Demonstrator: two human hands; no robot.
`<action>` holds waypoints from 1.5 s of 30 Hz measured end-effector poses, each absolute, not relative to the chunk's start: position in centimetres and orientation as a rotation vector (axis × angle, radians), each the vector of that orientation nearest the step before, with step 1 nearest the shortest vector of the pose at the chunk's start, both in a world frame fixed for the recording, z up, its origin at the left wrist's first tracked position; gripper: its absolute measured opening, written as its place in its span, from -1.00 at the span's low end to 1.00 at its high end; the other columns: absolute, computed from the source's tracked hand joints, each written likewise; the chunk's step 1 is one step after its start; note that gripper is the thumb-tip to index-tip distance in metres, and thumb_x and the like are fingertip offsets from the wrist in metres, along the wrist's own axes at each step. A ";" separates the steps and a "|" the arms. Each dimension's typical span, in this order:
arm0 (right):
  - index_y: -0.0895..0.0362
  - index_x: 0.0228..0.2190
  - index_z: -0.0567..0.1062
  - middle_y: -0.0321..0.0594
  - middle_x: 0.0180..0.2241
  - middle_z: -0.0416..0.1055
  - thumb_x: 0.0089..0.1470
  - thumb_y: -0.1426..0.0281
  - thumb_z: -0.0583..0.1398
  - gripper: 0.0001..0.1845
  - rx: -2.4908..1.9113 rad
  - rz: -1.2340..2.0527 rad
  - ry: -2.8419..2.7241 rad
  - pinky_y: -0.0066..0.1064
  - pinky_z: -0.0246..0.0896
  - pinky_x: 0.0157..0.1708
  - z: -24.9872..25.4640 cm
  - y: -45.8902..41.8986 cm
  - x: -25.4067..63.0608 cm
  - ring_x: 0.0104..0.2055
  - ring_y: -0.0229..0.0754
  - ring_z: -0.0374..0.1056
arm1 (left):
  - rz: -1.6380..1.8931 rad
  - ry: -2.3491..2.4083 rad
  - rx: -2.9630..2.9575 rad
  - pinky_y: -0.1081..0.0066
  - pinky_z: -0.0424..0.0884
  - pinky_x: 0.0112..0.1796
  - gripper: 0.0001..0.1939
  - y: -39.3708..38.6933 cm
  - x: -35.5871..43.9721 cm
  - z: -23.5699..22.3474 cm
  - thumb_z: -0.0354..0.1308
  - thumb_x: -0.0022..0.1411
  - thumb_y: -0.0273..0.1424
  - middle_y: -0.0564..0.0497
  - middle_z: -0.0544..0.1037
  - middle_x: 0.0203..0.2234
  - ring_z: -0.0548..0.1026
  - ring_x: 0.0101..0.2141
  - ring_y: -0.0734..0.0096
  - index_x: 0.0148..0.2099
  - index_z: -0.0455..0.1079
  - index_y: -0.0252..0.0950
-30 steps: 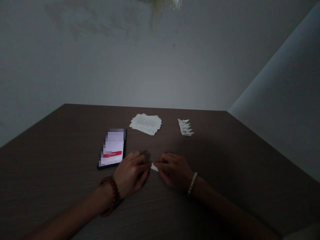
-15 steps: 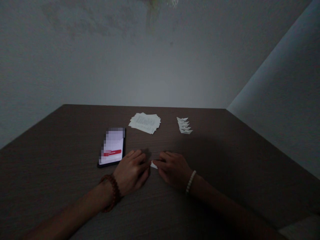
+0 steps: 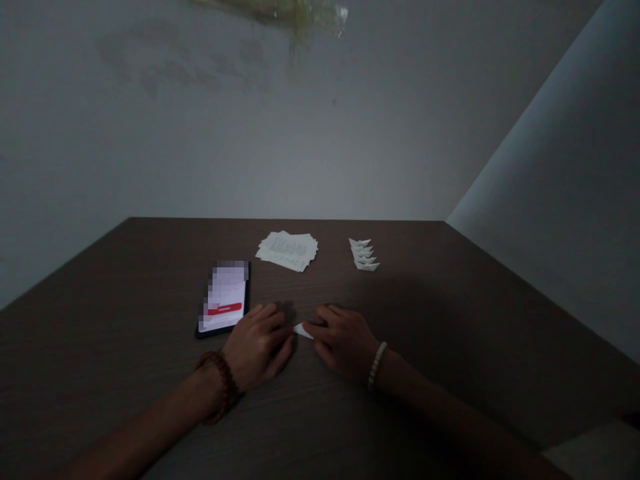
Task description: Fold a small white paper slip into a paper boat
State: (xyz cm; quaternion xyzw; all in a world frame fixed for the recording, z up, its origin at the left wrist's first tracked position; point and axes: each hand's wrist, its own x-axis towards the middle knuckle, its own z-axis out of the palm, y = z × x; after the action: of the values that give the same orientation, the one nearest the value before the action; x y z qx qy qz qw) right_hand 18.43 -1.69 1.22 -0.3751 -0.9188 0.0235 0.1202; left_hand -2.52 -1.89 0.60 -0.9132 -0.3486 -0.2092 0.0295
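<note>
A small white folded piece of paper [image 3: 303, 331] lies on the table between my two hands, its visible part shaped like a pointed wedge. My right hand [image 3: 347, 341] is closed over its right end, fingers curled and thumb underneath. My left hand [image 3: 257, 347] has its fingers bent, with the index fingertip and thumb at the paper's left tip. The fingers hide the rest of the paper. Beyond my right hand stands a close row of several small folded paper boats [image 3: 365, 256].
A stack of printed paper sheets [image 3: 287, 251] lies toward the back of the brown table [image 3: 165, 253]. A phone [image 3: 225, 300] with a lit screen rests just beyond my left hand. A grey wall [image 3: 300, 147] stands behind the table's far edge.
My left hand has shifted slightly left along the paper, so more of the white wedge shows. The right hand stays closed on it. The view has tilted up a little.
</note>
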 end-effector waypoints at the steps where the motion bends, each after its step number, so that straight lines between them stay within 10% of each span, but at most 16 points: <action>1: 0.03 -0.08 0.40 -0.21 -0.29 0.28 0.04 0.47 0.15 -0.64 -1.094 0.078 -2.672 -0.41 0.03 -0.35 1.2 -1.7 18.5 -0.27 -0.19 0.17 | -0.648 -1.075 -2.819 0.27 0.22 -0.35 -0.73 -1.9 -2.5 0.6 -0.05 0.24 -0.45 -0.06 0.36 -0.52 0.27 -0.38 0.26 -0.41 0.44 -0.32; 23: 0.07 -0.32 0.50 -0.23 -0.29 0.33 0.11 0.46 0.12 -0.85 -1.083 0.182 -2.496 -0.37 0.07 -0.28 0.2 -0.9 19.5 -0.24 -0.18 0.18 | -0.531 -0.913 -3.079 0.16 0.37 -0.19 -0.70 -1.5 -2.6 -0.2 -0.07 0.21 -0.56 -0.15 0.42 -0.23 0.33 -0.19 0.16 -0.06 0.36 -0.36; 45: 0.00 0.05 0.30 -0.11 -0.09 0.26 0.07 0.41 0.13 -0.53 -1.154 0.043 -2.733 -0.25 0.07 -0.20 1.4 -1.7 21.0 -0.12 -0.07 0.14 | -0.423 -0.928 -3.038 0.21 0.36 -0.27 -0.66 -1.6 -2.1 -0.1 -0.08 0.21 -0.55 -0.12 0.39 -0.30 0.31 -0.29 0.21 0.02 0.32 -0.38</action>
State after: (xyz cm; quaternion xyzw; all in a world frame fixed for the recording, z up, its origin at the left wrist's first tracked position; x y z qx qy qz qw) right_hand 21.03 -1.73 1.39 -0.3876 -0.9176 0.0145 0.0871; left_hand -2.11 -1.59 -0.11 -0.9475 -0.2894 -0.1321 -0.0317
